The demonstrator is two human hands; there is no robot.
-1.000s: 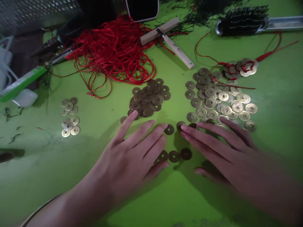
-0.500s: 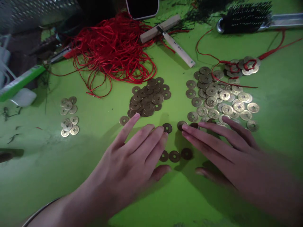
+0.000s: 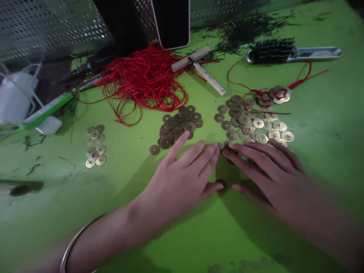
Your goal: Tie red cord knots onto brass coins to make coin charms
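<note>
My left hand is palm down, fingers stretched out over the green tabletop. Its thumb tip touches or covers part of a dark square-holed coin; other coins under the hand are hidden. My right hand lies flat and spread, its index and middle fingertips at a few coins in shadow between the hands. Just beyond the left fingers is a heap of dark brass coins. Past the right fingers spreads a shinier coin pile. A lone coin sits left of the dark heap.
Two small coin clusters lie at left. Behind are tangled red cord, a white marker-like tool, a wooden bar, a hairbrush, a phone-like screen and cord-tied coins. A green strip lies far left.
My left hand has moved right toward my right hand, covering coins that showed between them. The view has tilted up and shifted, so more of the far table edge shows.
</note>
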